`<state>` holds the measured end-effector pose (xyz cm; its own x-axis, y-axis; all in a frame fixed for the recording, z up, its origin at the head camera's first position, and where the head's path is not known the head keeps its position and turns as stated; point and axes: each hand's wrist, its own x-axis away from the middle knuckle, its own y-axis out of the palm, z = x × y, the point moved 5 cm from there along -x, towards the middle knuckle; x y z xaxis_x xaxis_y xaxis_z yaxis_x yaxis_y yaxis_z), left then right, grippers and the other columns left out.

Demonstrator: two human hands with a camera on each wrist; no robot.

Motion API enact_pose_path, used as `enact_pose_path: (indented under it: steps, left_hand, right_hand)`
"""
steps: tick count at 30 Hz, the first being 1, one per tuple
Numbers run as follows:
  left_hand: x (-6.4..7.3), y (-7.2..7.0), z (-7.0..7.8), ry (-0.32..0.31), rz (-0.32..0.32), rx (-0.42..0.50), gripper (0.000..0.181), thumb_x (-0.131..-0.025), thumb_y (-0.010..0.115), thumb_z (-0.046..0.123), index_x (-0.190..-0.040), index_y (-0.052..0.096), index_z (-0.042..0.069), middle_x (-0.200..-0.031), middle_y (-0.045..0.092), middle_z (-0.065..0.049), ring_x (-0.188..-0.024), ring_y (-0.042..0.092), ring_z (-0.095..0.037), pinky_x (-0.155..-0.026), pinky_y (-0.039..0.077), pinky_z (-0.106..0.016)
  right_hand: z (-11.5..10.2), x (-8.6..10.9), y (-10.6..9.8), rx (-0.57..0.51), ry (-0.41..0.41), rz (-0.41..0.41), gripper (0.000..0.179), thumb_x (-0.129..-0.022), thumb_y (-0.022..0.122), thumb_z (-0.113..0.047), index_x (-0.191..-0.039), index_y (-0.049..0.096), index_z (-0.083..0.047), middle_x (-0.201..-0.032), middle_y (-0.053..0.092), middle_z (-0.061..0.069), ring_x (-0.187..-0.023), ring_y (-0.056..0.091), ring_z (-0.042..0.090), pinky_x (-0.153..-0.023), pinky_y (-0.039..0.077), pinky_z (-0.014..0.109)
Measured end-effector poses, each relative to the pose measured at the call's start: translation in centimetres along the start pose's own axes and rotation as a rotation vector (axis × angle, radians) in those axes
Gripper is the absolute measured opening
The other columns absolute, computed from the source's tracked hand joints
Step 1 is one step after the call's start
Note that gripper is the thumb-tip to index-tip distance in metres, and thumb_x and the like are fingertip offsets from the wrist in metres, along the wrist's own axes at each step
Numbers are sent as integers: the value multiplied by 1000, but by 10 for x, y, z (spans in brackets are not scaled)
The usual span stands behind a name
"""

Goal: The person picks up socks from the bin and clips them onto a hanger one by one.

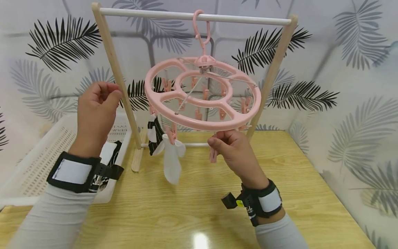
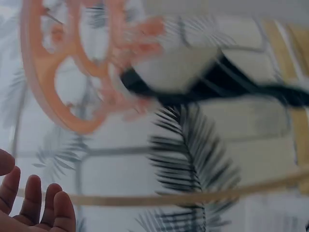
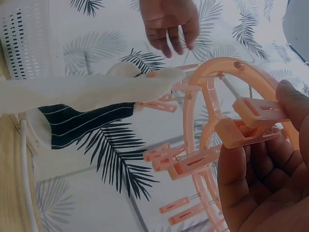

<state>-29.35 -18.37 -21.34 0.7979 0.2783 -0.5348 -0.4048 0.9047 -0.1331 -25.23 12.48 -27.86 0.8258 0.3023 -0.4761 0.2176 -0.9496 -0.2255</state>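
Observation:
A round pink clip hanger (image 1: 202, 124) hangs by its hook from the white rail. My right hand (image 1: 237, 152) pinches a pink clothespin (image 3: 256, 116) at the hanger's near right rim; no cloth shows in its jaws. My left hand (image 1: 97, 112) is raised beside the left wooden post, fingers loosely bent and holding nothing. In the left wrist view its fingertips (image 2: 33, 193) stand apart. From clips on the hanger's left side hang a white sock (image 1: 172, 162) and, behind it, a black striped sock (image 1: 157, 135) with white parts.
A wooden stand with a white rail (image 1: 149, 14) frames the hanger. At the left, a white perforated basket (image 1: 40, 148) holds black and white socks (image 1: 109, 154). More pink clothespins (image 1: 245, 103) dangle under the hanger. A leaf-patterned curtain (image 1: 351, 138) backs the wooden table (image 1: 186, 214).

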Motion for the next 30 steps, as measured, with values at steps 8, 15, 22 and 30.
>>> enact_pose_path:
  steps: [8, 15, 22, 30]
  left_hand:
    - [-34, -22, -57, 40, -174, -481, 35, -91, 46, 25, -113, 58, 0, -107, 58, -17, -98, 52, -29, -77, 43, -44]
    - [-41, -52, -118, 74, -248, -700, 38, -91, 46, 21, -111, 55, -9, -105, 56, -33, -92, 50, -44, -77, 41, -61]
    - [-22, -42, -180, -40, -628, -987, 54, -94, 44, 28, -132, 39, -11, -121, 39, -46, -104, 39, -61, -85, 37, -69]
    - [-2, -30, -215, -124, -868, -1100, 60, -97, 37, 29, -136, 29, -16, -127, 38, -46, -116, 30, -61, -95, 31, -69]
  right_hand:
    - [0, 0, -2, 7, 21, 21, 20, -93, 58, -22, -81, 57, -6, -63, 59, 12, -57, 58, 31, -51, 44, 28]
    - [2, 1, -2, -13, 40, 27, 19, -93, 58, -21, -84, 58, -4, -63, 59, 11, -58, 58, 31, -51, 45, 29]
    - [5, 2, -1, -3, 37, 20, 23, -92, 59, -22, -83, 58, -1, -62, 59, 12, -57, 58, 31, -53, 47, 30]
    - [4, 4, -5, 19, 66, 26, 19, -93, 58, -23, -84, 59, -6, -63, 60, 12, -59, 59, 31, -55, 47, 30]
